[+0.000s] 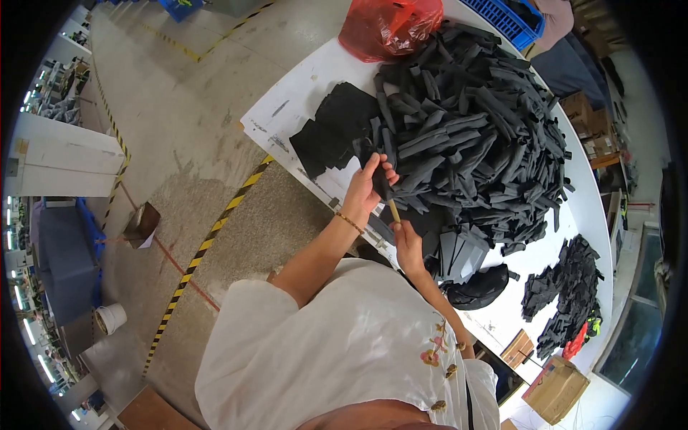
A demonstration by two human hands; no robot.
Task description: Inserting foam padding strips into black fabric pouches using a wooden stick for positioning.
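Note:
My left hand [365, 188] is closed around a dark fabric piece [364, 150] near the table's front edge. A thin, light wooden stick [393, 210] reaches from that fabric to my right hand [409, 248], whose fingers grip its lower end. The stick's upper end is hidden, apparently inside the fabric. Just beyond my left hand, flat black fabric pieces [345, 111] lie stacked on the white table [287, 89]. To the right rises a large heap of narrow black fabric tubes [473, 136].
A red plastic bag [390, 29] sits at the table's far end, near a blue crate [512, 20]. On the right are a black pouch [481, 287], a smaller dark fabric pile [566, 290] and a cardboard box [556, 389]. Yellow-black tape [208, 244] marks the floor.

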